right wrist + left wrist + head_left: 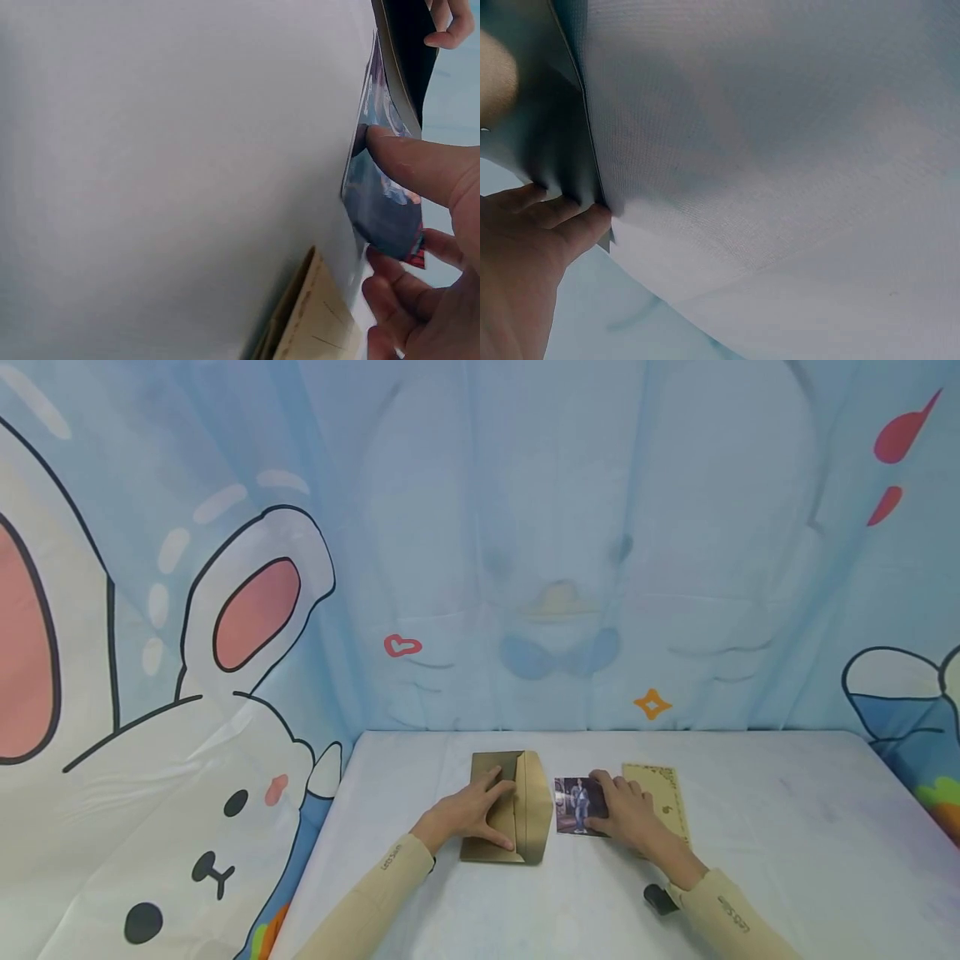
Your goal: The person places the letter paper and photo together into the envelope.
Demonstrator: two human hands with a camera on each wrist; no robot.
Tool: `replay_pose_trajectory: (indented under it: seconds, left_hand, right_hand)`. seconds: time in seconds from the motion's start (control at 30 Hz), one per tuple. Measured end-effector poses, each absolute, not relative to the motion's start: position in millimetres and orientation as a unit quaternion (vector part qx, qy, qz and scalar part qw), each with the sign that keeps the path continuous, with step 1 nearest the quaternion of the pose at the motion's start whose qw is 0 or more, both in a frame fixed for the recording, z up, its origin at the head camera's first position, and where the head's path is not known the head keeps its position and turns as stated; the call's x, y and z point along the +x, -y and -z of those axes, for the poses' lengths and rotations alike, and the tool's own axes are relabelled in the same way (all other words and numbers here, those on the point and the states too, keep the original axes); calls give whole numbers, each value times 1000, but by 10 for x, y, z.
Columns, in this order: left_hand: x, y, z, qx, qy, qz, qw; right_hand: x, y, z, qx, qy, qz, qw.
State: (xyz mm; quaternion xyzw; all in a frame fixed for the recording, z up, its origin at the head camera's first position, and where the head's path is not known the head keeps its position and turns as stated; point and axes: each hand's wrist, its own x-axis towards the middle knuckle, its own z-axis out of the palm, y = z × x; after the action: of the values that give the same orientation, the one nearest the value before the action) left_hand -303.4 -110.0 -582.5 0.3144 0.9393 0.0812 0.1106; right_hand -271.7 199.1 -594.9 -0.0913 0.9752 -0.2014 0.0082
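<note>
A gold-brown envelope (534, 814) lies on the white table, its flap folded out to the right. On the envelope's body rests my left hand (472, 810), fingers spread near the opening edge. Just right of the flap is a photo (573, 806) with a standing figure printed on it. My right hand (628, 810) pinches the photo's right part, thumb on the near side and fingers on the far side. In the right wrist view the photo (379, 176) bends slightly under the thumb. Part of the photo is hidden by the right hand.
A pale yellow card (662, 781) with a patterned border lies right of the photo, partly under the right hand and forearm; it looks folded in the right wrist view. A small black object (660, 899) sits by the right cuff. Cartoon-printed curtains (487, 527) hang behind the table.
</note>
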Motion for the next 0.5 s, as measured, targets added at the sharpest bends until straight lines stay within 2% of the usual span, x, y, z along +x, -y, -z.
replay_pose_trajectory:
  seconds: [0.5]
  left_hand:
    - [-3042, 1102, 5833, 317, -937, -87, 121]
  right_hand:
    - [-2762, -2142, 5960, -111, -946, 305, 4]
